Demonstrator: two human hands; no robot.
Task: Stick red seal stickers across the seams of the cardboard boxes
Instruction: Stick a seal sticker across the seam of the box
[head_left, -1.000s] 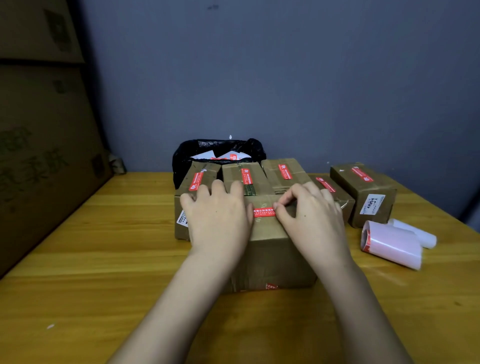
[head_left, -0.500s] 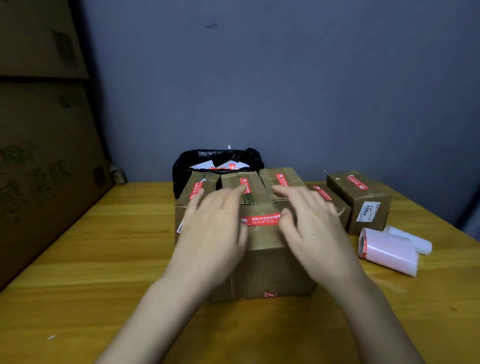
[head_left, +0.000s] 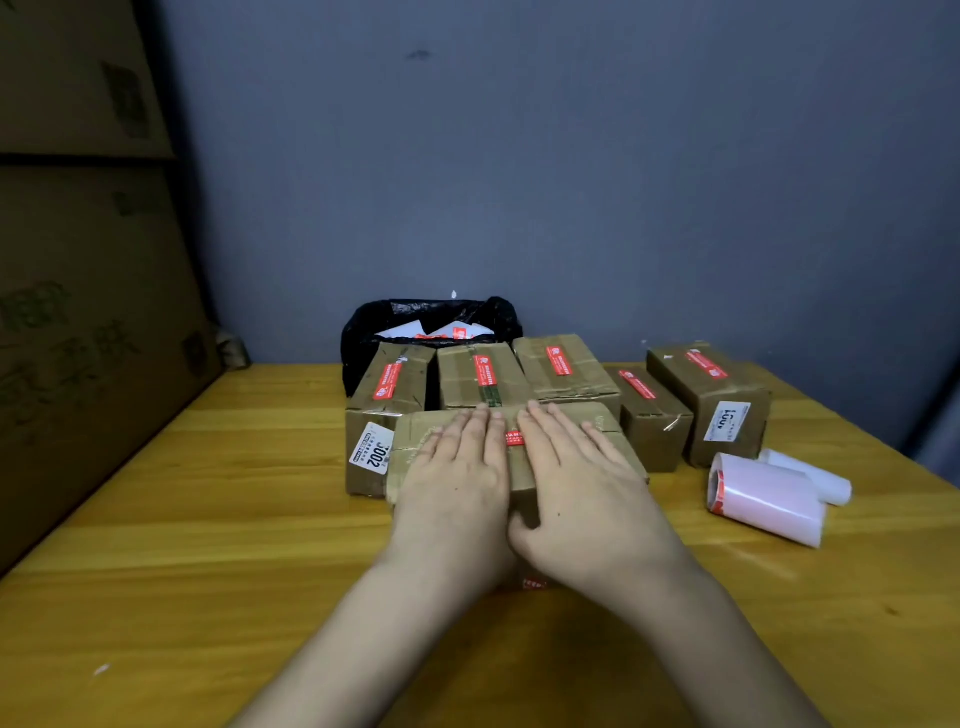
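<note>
Five boxes lined up toward the tabletop's (head_left: 208, 519) far edge are sealed already, from the leftmost box (head_left: 387, 410) across to the rightmost box (head_left: 711, 400). Just in front, the near box (head_left: 415, 441) is pressed flat by the left hand (head_left: 457, 483) and right hand (head_left: 576, 488), fingers straight, nothing gripped. Its red sticker (head_left: 514, 439) can be glimpsed between them, so smoothing looks almost finished. The sticker roll (head_left: 763, 493) is parked near the right edge. No unsealed box can be seen.
</note>
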